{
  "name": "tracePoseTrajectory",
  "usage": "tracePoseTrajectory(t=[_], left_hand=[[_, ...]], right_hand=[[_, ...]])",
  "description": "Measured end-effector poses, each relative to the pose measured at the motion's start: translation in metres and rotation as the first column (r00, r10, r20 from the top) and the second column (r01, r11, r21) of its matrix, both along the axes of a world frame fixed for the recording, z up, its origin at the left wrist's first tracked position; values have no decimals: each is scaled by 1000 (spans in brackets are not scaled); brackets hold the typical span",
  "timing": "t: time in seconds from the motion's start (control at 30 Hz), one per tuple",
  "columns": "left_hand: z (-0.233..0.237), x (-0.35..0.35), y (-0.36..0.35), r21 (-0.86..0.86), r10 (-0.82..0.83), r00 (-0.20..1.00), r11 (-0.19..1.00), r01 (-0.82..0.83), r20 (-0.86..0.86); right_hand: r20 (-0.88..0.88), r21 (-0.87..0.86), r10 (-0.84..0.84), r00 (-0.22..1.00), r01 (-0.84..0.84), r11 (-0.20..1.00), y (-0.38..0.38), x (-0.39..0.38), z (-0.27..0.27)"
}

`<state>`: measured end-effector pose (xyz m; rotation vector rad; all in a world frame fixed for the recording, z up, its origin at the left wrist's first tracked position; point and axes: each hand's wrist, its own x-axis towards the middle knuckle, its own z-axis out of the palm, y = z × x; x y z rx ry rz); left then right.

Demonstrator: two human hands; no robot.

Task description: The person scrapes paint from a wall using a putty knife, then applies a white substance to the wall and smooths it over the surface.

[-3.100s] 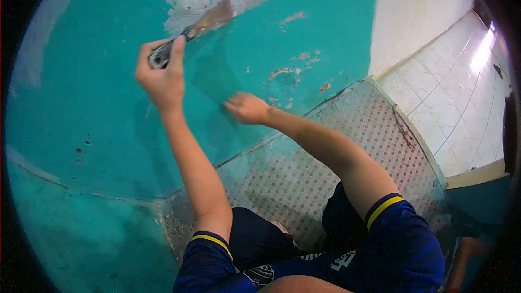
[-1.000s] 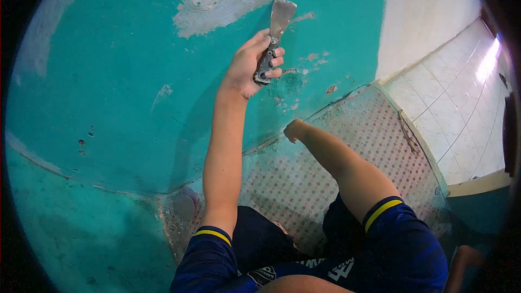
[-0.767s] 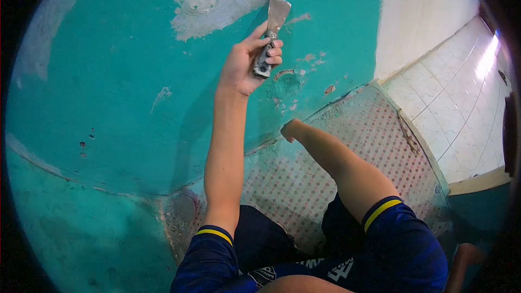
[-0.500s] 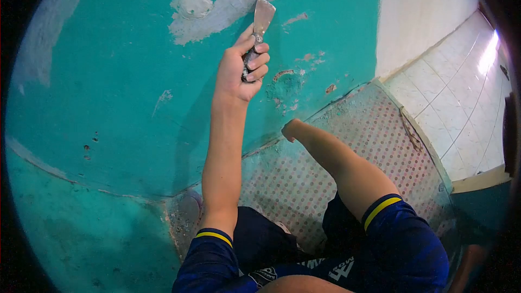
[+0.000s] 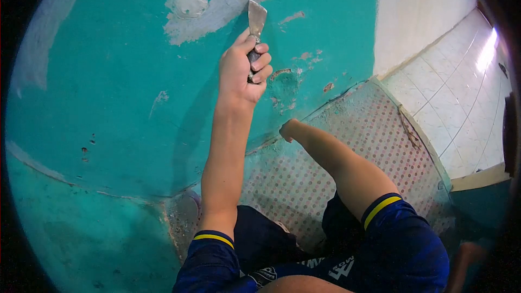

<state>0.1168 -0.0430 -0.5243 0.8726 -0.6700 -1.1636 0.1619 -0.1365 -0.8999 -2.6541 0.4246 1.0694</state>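
Observation:
My left hand (image 5: 247, 70) is wrapped round the dark, worn handle of a putty knife (image 5: 257, 19). Its metal blade points up, close to the turquoise wall (image 5: 130, 65); whether it touches cannot be seen. Up and left of the blade is a pale grey scraped patch (image 5: 222, 11), with a rounder whitish spot (image 5: 190, 5) at its left end. My right hand (image 5: 288, 130) is low by the foot of the wall, bent away so that its fingers are mostly hidden.
Chipped spots (image 5: 283, 78) mark the wall right of my left hand. Below runs a dusty dotted floor (image 5: 374, 141) with crumbs along the wall's base. A raised edge (image 5: 420, 130) separates it from white tiles (image 5: 461, 92). A white wall section (image 5: 412, 16) stands at upper right.
The putty knife has tilted slightly to the left, and its blade tip sits a little further left and lower. My right hand has stayed nearly where it was.

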Motion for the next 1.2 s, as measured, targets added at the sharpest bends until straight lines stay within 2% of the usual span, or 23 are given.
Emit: tracePoseTrajectory(t=[0.13,0.2,0.3,0.37,0.47,0.57,0.67,0.7,0.77,0.87,1.0,1.07,1.2], left_hand=[[0,-4,-1,-4,9,1000,1000,-9,14],[0,-2,-1,-5,-1,1000,1000,1,-6],[-1,7,3,-3,-19,998,1000,19,61],[-3,20,6,-16,-91,989,996,93,113],[-5,28,7,-3,-74,987,997,75,146],[-9,37,-3,-44,-161,980,985,167,117],[-13,31,-16,-74,-175,983,981,179,58],[-16,26,-17,-71,-178,983,981,181,51],[-13,10,-12,-43,-45,997,998,48,70],[-12,1,-6,-42,-20,1000,999,21,6],[-11,11,-13,-39,-54,999,998,54,6],[-8,15,-15,-44,-129,991,991,128,-19],[-3,0,-8,-46,-124,989,992,120,-84]], right_hand=[[67,-71,80,994,-76,995,-5,4,-30],[70,-106,78,994,-70,992,-5,1,-26],[59,-89,70,996,-65,994,-1,-4,-10],[69,-65,66,995,-61,996,0,-4,-1],[97,-45,51,994,-47,998,-3,-8,11],[115,-64,45,992,-38,997,2,-9,5],[103,-79,56,993,-48,996,3,-5,-2],[90,-77,79,993,-72,994,5,-4,-4],[90,-93,85,992,-76,993,10,-1,-10],[93,-101,98,991,-88,991,12,-5,-3],[96,-84,118,988,-110,990,11,-5,-5],[106,-88,137,985,-128,988,13,-7,0],[176,-106,125,976,-108,989,15,-10,1]])
